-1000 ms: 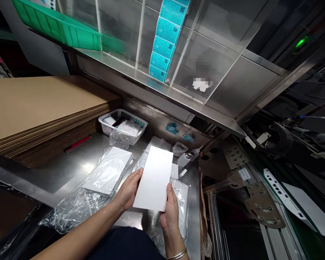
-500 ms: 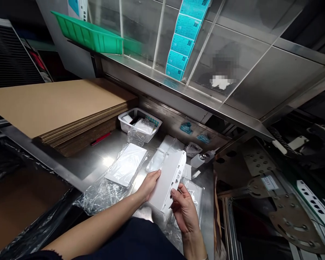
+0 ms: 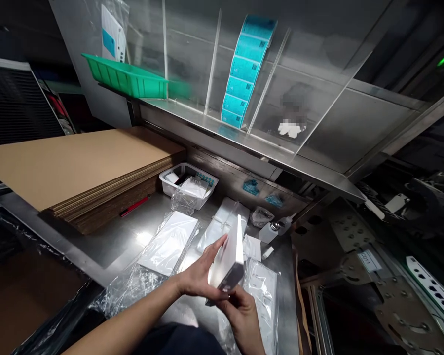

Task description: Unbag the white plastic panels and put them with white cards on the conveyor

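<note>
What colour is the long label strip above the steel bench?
The long paper label strip is turquoise with dark square codes; head view.

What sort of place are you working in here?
Probably a packing station in a factory or warehouse: a white box handled over a stainless steel workbench, stacked corrugated cardboard sheets, and teal QR-code labels hanging above.
</note>
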{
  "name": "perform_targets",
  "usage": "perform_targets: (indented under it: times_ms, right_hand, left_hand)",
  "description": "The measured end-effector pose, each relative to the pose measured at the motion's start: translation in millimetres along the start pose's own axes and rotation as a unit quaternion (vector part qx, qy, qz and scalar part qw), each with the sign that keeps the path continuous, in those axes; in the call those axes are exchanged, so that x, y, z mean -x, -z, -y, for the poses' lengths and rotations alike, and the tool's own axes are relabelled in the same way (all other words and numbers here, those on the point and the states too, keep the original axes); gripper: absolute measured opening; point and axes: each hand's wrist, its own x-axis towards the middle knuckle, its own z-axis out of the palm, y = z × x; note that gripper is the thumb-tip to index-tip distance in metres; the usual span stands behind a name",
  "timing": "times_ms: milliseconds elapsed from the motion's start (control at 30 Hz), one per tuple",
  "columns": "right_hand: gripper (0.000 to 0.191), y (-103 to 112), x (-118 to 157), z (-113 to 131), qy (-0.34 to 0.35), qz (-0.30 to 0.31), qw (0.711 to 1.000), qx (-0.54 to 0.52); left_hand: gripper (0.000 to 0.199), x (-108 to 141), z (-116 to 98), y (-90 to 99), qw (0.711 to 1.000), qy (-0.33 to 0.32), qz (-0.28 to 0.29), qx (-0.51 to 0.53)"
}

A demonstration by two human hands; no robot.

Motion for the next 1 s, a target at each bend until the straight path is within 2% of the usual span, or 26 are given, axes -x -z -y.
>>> perform_targets:
  times_ms: [167, 300, 367, 467, 533, 600, 667, 733, 767, 867, 933, 1000]
  right_hand:
    - [0.012, 7, 0, -27, 0.062, -0.027, 0.995, 0.069]
    - [0.012, 4, 2, -30, 0.074, -0.078, 0.992, 0.063]
    - [0.011, 2, 2, -26, 0.064, -0.061, 0.995, 0.048]
    - [0.01, 0, -1, -13, 0.021, -0.019, 0.998, -0.048]
    - [0.015, 4, -6, 1, -0.013, -0.052, 0.982, -0.182]
    - [0.021, 13, -14, 17, -0.045, -0.131, 0.939, -0.314]
    - [0.016, 29, -23, 30, -0.091, -0.194, 0.891, -0.4]
    - [0.009, 45, -31, 37, -0.129, -0.221, 0.857, -0.446]
    - [0.008, 52, -33, 39, -0.139, -0.224, 0.85, -0.457]
    - [0.006, 62, -35, 38, -0.137, -0.22, 0.858, -0.444]
    - [0.007, 54, -31, 34, -0.138, -0.211, 0.875, -0.413]
    - [0.017, 38, -28, 29, -0.135, -0.177, 0.902, -0.37]
  left_hand:
    - [0.124, 4, -7, 3.5, 0.994, -0.066, 0.009, -0.082]
    - [0.123, 7, -11, 1.0, 0.993, -0.081, 0.009, -0.087]
    - [0.123, 7, -12, 1.8, 0.995, -0.063, 0.011, -0.083]
    - [0.114, 2, -17, 7.2, 0.999, 0.011, 0.013, -0.037]
    - [0.095, -6, -22, 12.5, 0.996, 0.08, 0.006, 0.047]
    - [0.078, -16, -26, 17.3, 0.978, 0.157, -0.034, 0.13]
    - [0.072, -24, -27, 20.3, 0.953, 0.225, -0.112, 0.169]
    - [0.065, -27, -24, 21.4, 0.931, 0.267, -0.172, 0.18]
    - [0.062, -27, -22, 21.6, 0.924, 0.279, -0.184, 0.188]
    - [0.061, -23, -14, 20.9, 0.904, 0.312, -0.176, 0.233]
    - [0.067, -19, -6, 17.9, 0.882, 0.348, -0.156, 0.277]
    - [0.072, -18, 3, 10.6, 0.855, 0.388, -0.124, 0.322]
